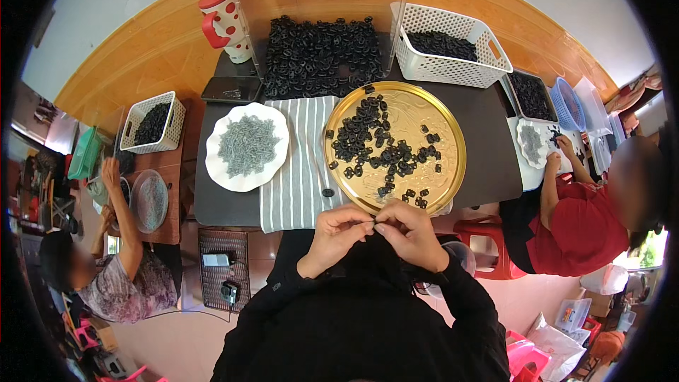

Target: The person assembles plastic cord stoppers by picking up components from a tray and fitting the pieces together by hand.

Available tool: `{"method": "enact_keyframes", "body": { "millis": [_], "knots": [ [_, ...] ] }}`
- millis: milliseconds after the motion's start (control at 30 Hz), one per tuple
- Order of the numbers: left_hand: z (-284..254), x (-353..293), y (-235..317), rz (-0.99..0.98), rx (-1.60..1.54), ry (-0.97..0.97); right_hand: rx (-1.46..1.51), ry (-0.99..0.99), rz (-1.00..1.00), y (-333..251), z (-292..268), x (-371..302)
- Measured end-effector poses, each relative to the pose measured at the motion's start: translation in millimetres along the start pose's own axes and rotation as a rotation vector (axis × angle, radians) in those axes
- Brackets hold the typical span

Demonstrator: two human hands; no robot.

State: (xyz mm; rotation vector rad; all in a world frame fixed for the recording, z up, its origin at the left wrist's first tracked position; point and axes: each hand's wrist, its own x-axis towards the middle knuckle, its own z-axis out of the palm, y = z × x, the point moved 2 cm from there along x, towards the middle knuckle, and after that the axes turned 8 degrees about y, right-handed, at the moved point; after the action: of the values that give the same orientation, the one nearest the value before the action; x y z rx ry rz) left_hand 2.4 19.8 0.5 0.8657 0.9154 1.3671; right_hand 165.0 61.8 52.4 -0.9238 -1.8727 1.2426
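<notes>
Just in front of my body, at the tray's near rim, my left hand [341,234] and my right hand [410,235] meet fingertip to fingertip. Both are closed in a pinch on a small black piece [374,224], mostly covered by the fingers. Beyond them lies a round gold tray [443,127] with a loose heap of small black plastic pieces with holes [351,139]. Left of it, a white scalloped plate [221,168] holds a pile of thin silvery-grey metal pieces [247,145]. A grey striped cloth [291,201] runs between, with one black piece [327,192] on it.
Behind stand a clear bin [322,56] and a white perforated basket [453,64], both with black pieces. A dark phone-like slab [231,90] and a red-dotted cup [228,25] are at the back left. Co-workers sit left [127,279] and right [583,223].
</notes>
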Motion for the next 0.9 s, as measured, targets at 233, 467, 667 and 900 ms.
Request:
{"method": "enact_keyframes", "body": {
  "millis": [233,467,667,900],
  "knots": [
    [8.8,-2.1,5.3,-0.044,0.007,0.071,-0.116,0.226,-0.235,4.6,8.1,-11.4],
    [0.9,-1.4,-3.0,-0.020,-0.007,0.064,-0.159,0.192,-0.200,0.1,-13.9,11.4],
    [-4.9,-0.5,3.2,0.116,0.112,0.142,-0.531,0.095,-0.267,11.8,-31.9,60.1],
    [-15.2,0.0,7.2,0.092,0.065,0.160,-0.936,-0.166,-0.514,13.0,-14.9,74.4]
  ]
}}
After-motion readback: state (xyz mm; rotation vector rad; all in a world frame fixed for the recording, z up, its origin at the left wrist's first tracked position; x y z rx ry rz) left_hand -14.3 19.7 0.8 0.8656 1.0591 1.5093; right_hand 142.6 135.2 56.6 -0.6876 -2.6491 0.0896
